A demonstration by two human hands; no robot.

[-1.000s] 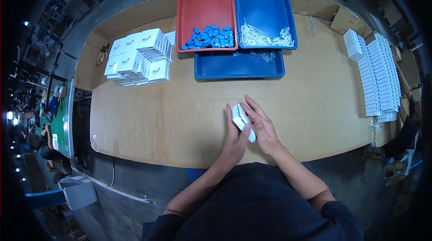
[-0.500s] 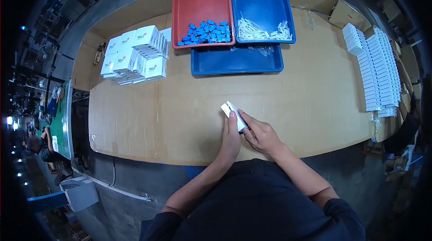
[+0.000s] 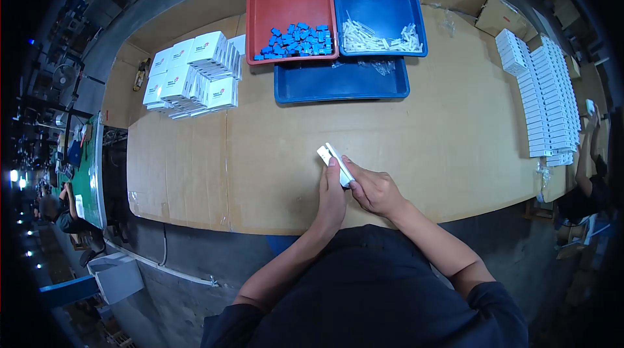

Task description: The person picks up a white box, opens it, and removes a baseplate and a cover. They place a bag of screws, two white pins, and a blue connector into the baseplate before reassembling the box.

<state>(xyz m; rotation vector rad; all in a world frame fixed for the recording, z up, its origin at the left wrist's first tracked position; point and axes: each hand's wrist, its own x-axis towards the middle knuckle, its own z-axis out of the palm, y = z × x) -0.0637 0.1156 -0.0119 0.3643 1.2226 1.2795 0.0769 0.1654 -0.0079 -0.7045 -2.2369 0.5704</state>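
I'm pinching the small white box [image 3: 336, 162] in both hands | left hand [image 3: 331, 195] steadying, right hand [image 3: 374, 191] gripping its near end | box hovering over tabletop [image 3: 273, 153], trays at 12 o'clock

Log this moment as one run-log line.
left hand: holds small white box | right hand: on box end | surface: cardboard-covered table

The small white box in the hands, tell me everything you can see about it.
The small white box looks like thin cardboard, long and narrow, with an end flap standing open at its far end. It is held tilted just above the cardboard-covered table, near its front edge. The left hand and right hand both grip it.
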